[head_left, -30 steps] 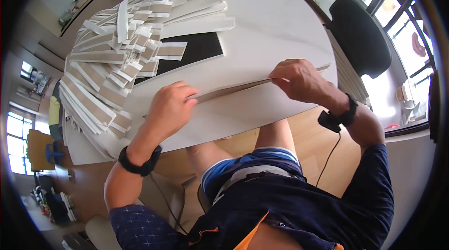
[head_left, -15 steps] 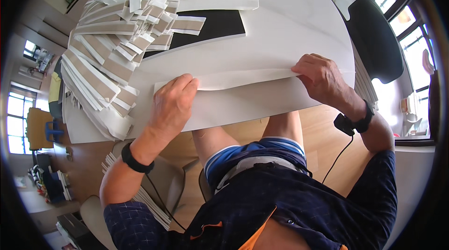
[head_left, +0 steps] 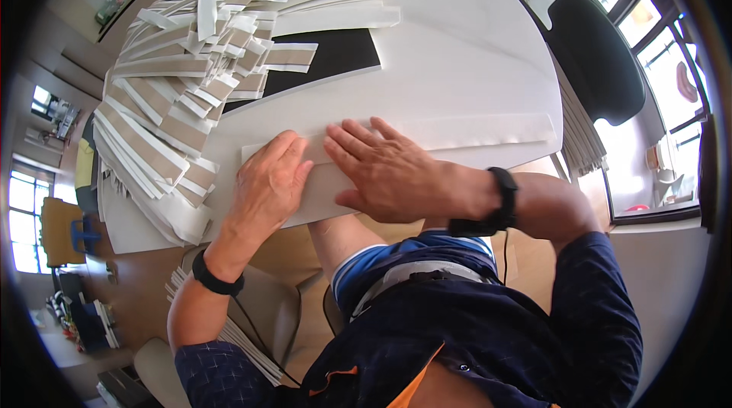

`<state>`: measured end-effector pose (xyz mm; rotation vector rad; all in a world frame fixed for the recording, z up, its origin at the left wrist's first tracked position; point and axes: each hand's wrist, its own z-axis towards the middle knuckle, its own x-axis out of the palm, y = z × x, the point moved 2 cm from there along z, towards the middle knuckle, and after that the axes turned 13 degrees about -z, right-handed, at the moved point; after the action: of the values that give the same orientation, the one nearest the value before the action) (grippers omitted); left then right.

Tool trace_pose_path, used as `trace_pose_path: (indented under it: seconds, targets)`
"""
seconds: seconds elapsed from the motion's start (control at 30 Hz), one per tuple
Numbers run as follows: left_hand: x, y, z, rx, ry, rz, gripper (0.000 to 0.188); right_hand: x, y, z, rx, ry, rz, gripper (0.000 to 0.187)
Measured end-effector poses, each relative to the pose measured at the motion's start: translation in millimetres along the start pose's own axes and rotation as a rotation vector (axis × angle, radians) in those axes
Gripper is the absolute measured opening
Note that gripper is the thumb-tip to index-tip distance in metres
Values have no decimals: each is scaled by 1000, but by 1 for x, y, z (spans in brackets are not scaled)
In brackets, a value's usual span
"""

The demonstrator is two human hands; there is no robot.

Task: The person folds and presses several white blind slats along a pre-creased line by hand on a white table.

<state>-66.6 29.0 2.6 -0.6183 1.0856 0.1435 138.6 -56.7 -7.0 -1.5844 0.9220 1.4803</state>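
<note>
A long white strip [head_left: 488, 132], like fabric or paper, lies along the near part of the white table. My right hand [head_left: 385, 171] rests flat on it left of the middle, fingers stretched and spread. Near the strip's left end, my left hand [head_left: 267, 179] presses down with slightly bent fingers, its thumb apart from them. The two hands are close together but not touching. Parts of the strip are hidden beneath them.
A large heap of white and beige strips [head_left: 179, 65] covers the table's left side. A black flat piece [head_left: 328, 57] lies partly under it. A dark chair back [head_left: 595, 57] stands beyond the right edge, near hanging strips [head_left: 583, 133]. Another chair [head_left: 267, 301] is below left.
My right hand has let go of the strip's right part and moved left, opening flat beside my left hand. The strip, partly raised before, now lies flat. My left hand's pinch has loosened.
</note>
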Motion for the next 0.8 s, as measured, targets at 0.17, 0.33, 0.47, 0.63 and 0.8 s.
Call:
trace_pose_path:
  seconds: [0.17, 0.33, 0.47, 0.63, 0.8]
  targets:
    - [1, 6, -6, -71, -23, -27, 29, 14, -33, -38, 159, -14, -39, 90]
    - [-5, 20, -26, -107, -58, 26, 33, 12, -77, -102, 314, 77, -132, 94]
    - [-15, 33, -42, -157, -65, 59, 37, 13, -106, -156, 446, 86, -179, 100]
    - [-26, 45, -47, -330, -35, 77, 41, 12, -157, -206, 613, 148, -141, 99]
    - [-30, 39, -16, -243, -198, 205, 41, -36, -184, -176, 563, -74, -41, 47]
